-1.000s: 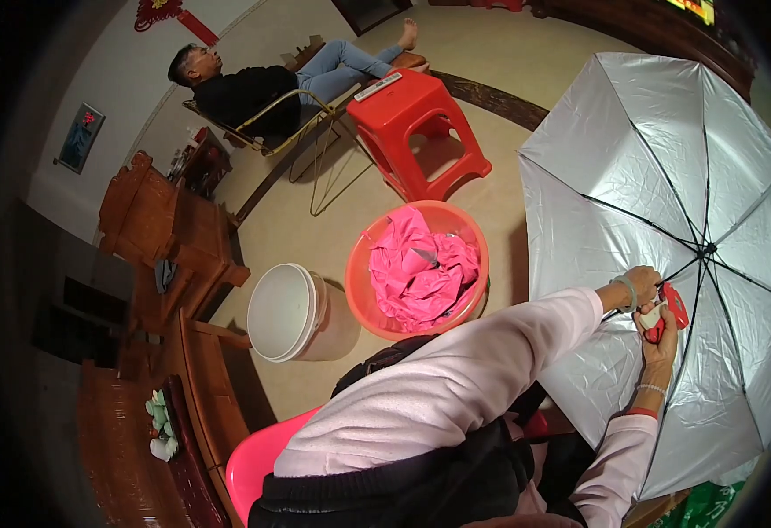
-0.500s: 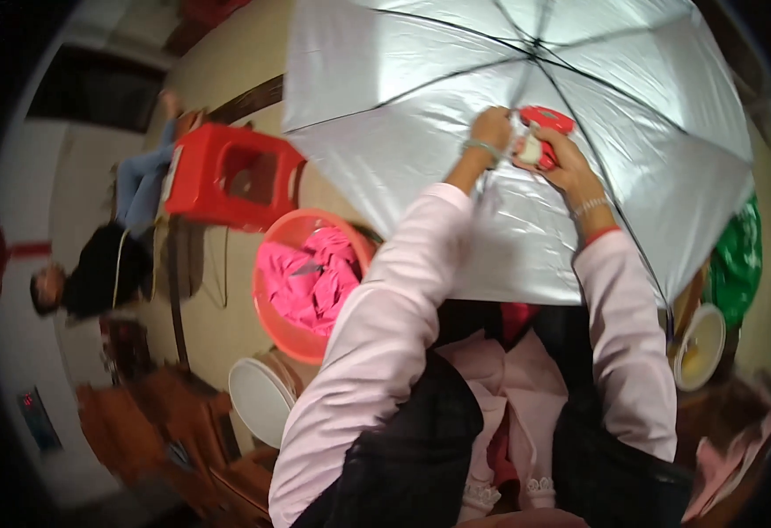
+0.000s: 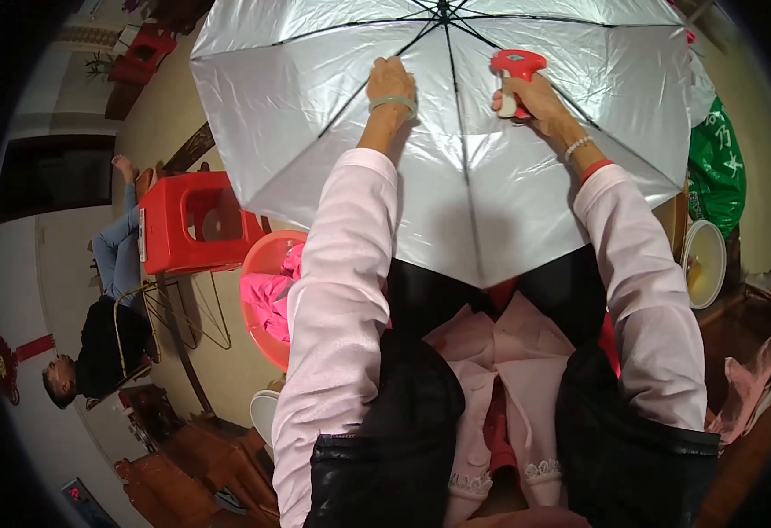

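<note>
An open umbrella [image 3: 535,185] with silver fabric and thin dark ribs fills the space in front of me, its inner side facing up. My left hand [image 3: 392,88], closed, with a bangle on its wrist, is on one of the ribs [image 3: 341,113] left of the middle. My right hand [image 3: 535,99] is wrapped round a red and white pistol-shaped hand tool [image 3: 519,63], held over the silver fabric. The tool's exact kind is not clear. The ribs meet at a dark hub [image 3: 444,9] by the top edge.
To the left stand a red plastic stool [image 3: 161,224] and an orange-red basin [image 3: 262,339] with pink cloth [image 3: 267,304]. A person [image 3: 108,343] sits farther left. On the right are a green plastic bag [image 3: 718,167] and a white bucket [image 3: 707,264]. Wooden furniture [image 3: 201,458] stands lower left.
My hands have moved apart; the left now lies on a rib farther left, while the right still holds the red tool. The umbrella has shifted left and turned in view.
</note>
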Tool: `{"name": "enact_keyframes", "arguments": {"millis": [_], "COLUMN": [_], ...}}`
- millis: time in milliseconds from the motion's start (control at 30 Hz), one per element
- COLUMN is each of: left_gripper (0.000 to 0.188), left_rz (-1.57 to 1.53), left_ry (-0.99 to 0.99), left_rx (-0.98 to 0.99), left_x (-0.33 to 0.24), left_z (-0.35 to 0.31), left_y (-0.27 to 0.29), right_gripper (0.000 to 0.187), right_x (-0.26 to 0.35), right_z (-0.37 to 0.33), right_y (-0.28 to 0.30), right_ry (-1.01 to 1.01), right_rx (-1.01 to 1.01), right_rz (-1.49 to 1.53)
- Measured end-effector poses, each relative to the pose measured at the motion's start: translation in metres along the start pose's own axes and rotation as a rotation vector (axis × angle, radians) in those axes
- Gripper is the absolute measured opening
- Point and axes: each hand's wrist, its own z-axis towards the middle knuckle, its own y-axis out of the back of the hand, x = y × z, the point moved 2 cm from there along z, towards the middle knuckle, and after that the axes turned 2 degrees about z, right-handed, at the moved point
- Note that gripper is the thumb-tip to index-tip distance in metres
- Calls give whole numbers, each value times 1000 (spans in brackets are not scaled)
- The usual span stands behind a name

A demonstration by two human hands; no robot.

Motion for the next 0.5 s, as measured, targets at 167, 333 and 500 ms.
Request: {"name": "enact_keyframes", "arguments": {"millis": [167,333,500], "left_gripper": [30,29,23], "left_rz": [-544,-748,-745], "left_ry": [79,187,212], "left_rx": [394,339,255], "left_x": [-23,-29,-25], "left_z": [-24,-36,-40], "left_y": [-27,-32,-41], "right_gripper": [25,24,24], "right_x": [-20,-32,-33], "right_z": [1,5,7], "right_y": [-31,-47,-57], "right_ry": [34,-60,-104], "right_rx": [52,36,76], "right_rz": [76,97,105]}}
